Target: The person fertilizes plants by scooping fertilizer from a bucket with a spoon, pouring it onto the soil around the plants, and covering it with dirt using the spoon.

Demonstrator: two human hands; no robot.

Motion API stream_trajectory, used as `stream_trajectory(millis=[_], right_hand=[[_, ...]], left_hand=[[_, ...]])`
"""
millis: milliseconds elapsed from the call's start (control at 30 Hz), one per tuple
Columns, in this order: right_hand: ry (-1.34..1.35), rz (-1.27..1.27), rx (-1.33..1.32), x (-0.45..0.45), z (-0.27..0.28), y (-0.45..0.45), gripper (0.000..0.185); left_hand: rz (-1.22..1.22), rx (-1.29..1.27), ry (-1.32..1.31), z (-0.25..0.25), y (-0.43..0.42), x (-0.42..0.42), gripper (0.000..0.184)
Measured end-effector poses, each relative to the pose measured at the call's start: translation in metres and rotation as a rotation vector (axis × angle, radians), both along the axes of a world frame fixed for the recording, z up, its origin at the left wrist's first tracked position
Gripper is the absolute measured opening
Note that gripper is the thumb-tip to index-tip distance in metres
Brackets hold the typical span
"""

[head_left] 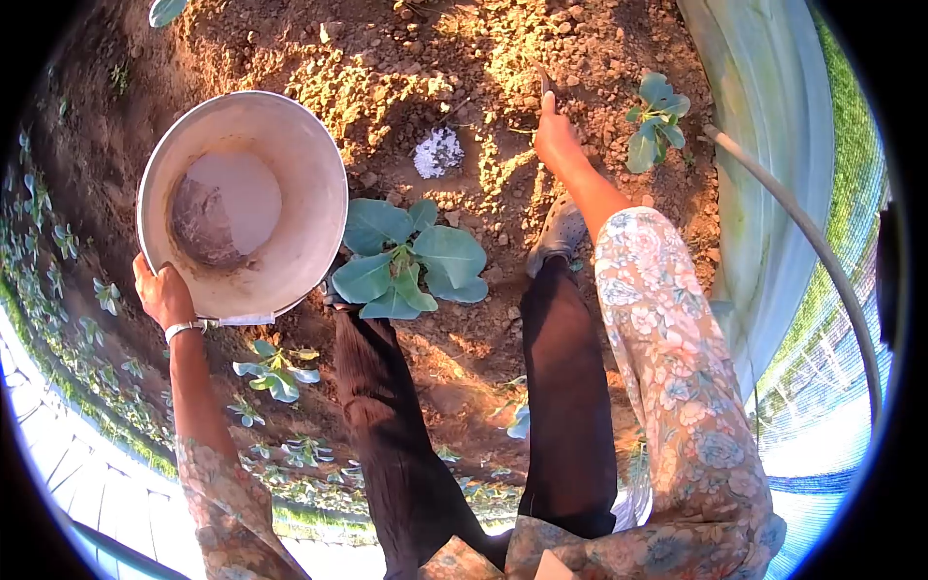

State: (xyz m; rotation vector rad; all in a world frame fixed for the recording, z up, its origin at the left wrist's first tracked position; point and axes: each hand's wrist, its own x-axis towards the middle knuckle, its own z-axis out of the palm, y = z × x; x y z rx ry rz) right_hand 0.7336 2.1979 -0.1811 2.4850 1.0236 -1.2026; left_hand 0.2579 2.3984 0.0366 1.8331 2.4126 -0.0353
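Note:
My left hand point(164, 293) grips the rim of a pale, wide bucket point(312, 159), fingers outside and thumb inside. The bucket tilts so that I look into it; at its bottom is greyish-white matter, half in shadow. My right hand point(559, 137) is closed round a small hand tool point(544, 75) with a thin curved tip that points at the soil; its handle is hidden in the fist. Between the bucket and my right hand, a small heap of white granules point(438, 153) lies on the soil. A broad-leaved green plant point(411, 259) grows just below the heap.
A smaller leafy plant point(657, 122) stands right of my right hand. Beyond it run a pale plastic sheet point(773, 126) and a curved hose point(817, 237). My shoe point(561, 235) rests on the crumbly soil point(464, 58). More seedlings point(275, 372) grow at lower left.

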Motion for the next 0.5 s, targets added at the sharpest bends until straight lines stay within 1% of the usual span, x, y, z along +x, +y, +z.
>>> stream_trajectory(millis=[67, 100, 167, 233, 267, 300, 333, 367, 400, 433, 467, 500], right_hand=[[0.104, -0.146, 0.007, -0.029, -0.004, -0.01, 0.054], [0.125, -0.18, -0.046, -0.042, 0.0, -0.016, 0.057], [0.339, -0.477, -0.121, -0.061, -0.004, -0.035, 0.058], [0.362, -0.317, -0.046, -0.077, -0.008, -0.054, 0.058], [0.369, -0.183, 0.037, -0.083, 0.014, -0.058, 0.058], [0.377, -0.049, 0.122, -0.085, 0.031, -0.055, 0.058], [0.408, -0.054, 0.244, -0.078, 0.042, -0.049, 0.062], [0.306, 0.018, 0.326, -0.066, 0.028, -0.043, 0.064], [0.187, -0.036, 0.276, -0.051, 0.026, -0.022, 0.06], [0.075, -0.097, 0.223, -0.036, 0.023, 0.001, 0.056], [0.013, -0.11, 0.271, -0.019, 0.01, 0.017, 0.052], [-0.006, -0.085, 0.234, -0.017, -0.002, 0.033, 0.051]], left_hand=[[0.014, -0.01, 0.0, 0.003, -0.001, -0.003, 0.039], [0.058, -0.004, -0.04, 0.003, -0.001, 0.002, 0.039], [0.023, -0.01, -0.031, 0.004, -0.001, 0.003, 0.039], [-0.012, -0.023, -0.003, 0.001, 0.003, -0.007, 0.039], [0.017, -0.021, -0.008, 0.001, 0.002, -0.007, 0.039], [-0.005, -0.021, 0.006, -0.002, 0.002, -0.014, 0.039], [-0.028, -0.021, 0.022, -0.004, 0.004, -0.021, 0.039], [-0.027, -0.002, -0.018, -0.003, 0.004, -0.02, 0.038], [-0.036, 0.014, 0.022, -0.004, 0.006, -0.025, 0.037], [-0.01, 0.001, -0.04, 0.0, 0.007, -0.022, 0.036], [0.017, -0.014, -0.102, 0.006, 0.007, -0.017, 0.035], [0.045, -0.011, -0.123, 0.006, 0.006, -0.019, 0.033]])
